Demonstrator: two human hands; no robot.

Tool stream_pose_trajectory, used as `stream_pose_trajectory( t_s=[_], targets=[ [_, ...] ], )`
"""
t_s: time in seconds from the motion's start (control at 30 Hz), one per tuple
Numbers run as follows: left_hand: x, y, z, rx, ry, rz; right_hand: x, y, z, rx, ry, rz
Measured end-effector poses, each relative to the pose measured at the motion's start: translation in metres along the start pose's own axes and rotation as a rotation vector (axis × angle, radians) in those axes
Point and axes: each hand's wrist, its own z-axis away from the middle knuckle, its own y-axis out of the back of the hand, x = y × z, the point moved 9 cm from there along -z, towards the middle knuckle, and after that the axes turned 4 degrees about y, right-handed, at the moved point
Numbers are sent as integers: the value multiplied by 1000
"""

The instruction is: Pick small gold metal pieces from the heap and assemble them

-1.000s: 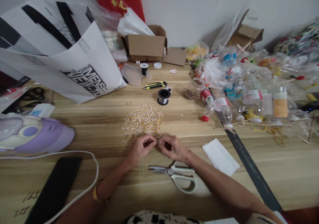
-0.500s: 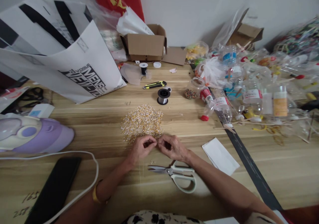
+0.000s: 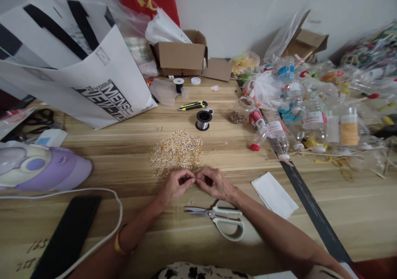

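My left hand (image 3: 177, 184) and my right hand (image 3: 214, 182) meet fingertip to fingertip at the near edge of a heap of small gold and silver pieces (image 3: 176, 152). Both are closed in a pinch. Whatever lies between the fingertips is too small to make out. A thin, pale thread (image 3: 174, 217) hangs below my left hand. Just under my hands are a few tiny metallic bits (image 3: 190, 203). Scissors with pale green handles (image 3: 228, 219) lie beneath my right wrist, blades pointing left.
Beyond the heap stand a spool of clear line (image 3: 203, 121) and a yellow-black utility knife (image 3: 192, 105). Plastic bottles (image 3: 313, 119) crowd the right. A folded white paper (image 3: 274, 195), a black phone (image 3: 66, 237), a white cable (image 3: 119, 206) and a purple appliance (image 3: 62, 169) flank my arms.
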Motion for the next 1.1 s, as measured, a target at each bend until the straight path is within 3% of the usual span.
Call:
stream_pose_trajectory(
  t_s=[0.73, 1.1],
  targets=[
    [9, 0, 2, -21, -31, -140, 1, -4, 1, -26, 9, 18],
    [11, -4, 4, -75, -24, -137, 5, -3, 0, -88, -71, -82]
  ],
)
